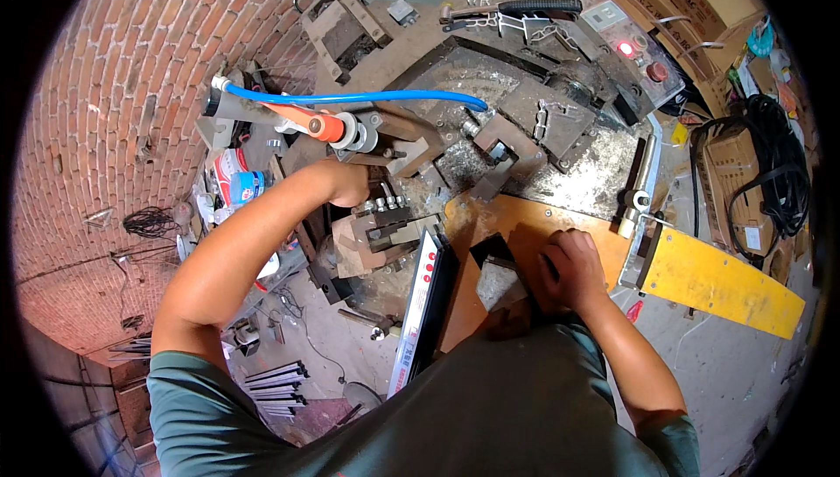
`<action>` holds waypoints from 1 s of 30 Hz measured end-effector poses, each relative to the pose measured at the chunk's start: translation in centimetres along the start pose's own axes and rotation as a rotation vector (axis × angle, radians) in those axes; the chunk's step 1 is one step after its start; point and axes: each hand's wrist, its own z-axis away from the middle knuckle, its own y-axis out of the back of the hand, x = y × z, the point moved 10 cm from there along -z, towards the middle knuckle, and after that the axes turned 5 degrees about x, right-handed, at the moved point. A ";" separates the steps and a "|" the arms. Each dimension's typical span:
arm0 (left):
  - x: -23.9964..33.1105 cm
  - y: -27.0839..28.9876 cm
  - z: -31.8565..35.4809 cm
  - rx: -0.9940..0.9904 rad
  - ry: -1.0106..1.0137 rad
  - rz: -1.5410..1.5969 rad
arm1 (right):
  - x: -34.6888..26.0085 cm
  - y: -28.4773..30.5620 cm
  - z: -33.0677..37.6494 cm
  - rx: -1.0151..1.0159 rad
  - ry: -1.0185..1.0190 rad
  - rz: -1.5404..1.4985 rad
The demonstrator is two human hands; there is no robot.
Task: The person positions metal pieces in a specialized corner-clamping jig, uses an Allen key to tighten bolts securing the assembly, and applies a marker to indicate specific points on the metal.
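The right hand presses, fingers curled, on the orange board beside a dark metal profile; the left hand grips a clamp lever (blue hose beyond).

dark angular metal profile piece lies flat on the orange board, near centre, touching the right hand; grey clamp block sits left, below the left hand.

Metal clamps crowd left; orange board open.
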 end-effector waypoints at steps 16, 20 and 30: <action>-3.0 -3.4 1.8 0.529 -0.218 0.394 | -0.2 0.1 -0.1 0.005 0.013 -0.001; -3.3 -3.4 1.6 0.561 -0.280 0.434 | -0.6 0.4 -0.5 0.018 0.026 0.000; -4.3 -4.6 -1.5 0.632 -0.326 0.621 | -1.5 0.6 -1.2 0.032 0.049 0.020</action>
